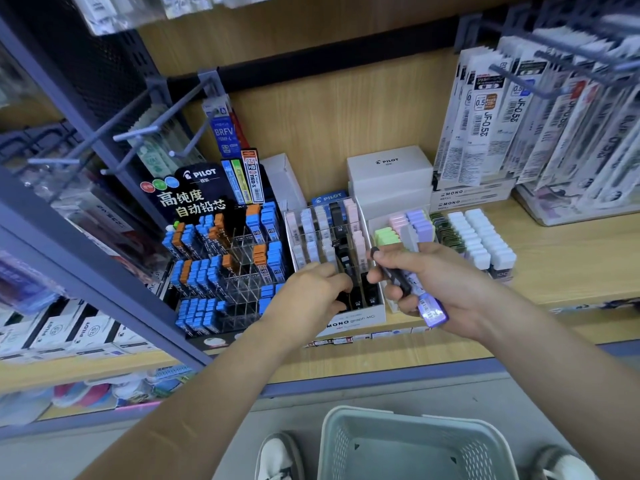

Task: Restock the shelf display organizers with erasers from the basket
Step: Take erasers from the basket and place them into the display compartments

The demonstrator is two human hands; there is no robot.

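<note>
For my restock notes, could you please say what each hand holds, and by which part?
Right hand grips several slim packs around their middles. Left hand: fingers reach a black pack at its top; grip unclear.

**Erasers, organizers, basket: state noted**

We record a white tiered organizer [353,322], marked MONO graph MC, at mid-shelf. Its clear dividers hold upright rows of pale pink, white and black erasers [313,237]. Just to its right, a second white organizer [376,221] carries green, pink and lilac ones. Three slim held erasers [431,311], dark, grey and lilac, lie fanned in the right hand [446,282]. The grey perforated basket [412,441] stands nearest, below the shelf.
</note>
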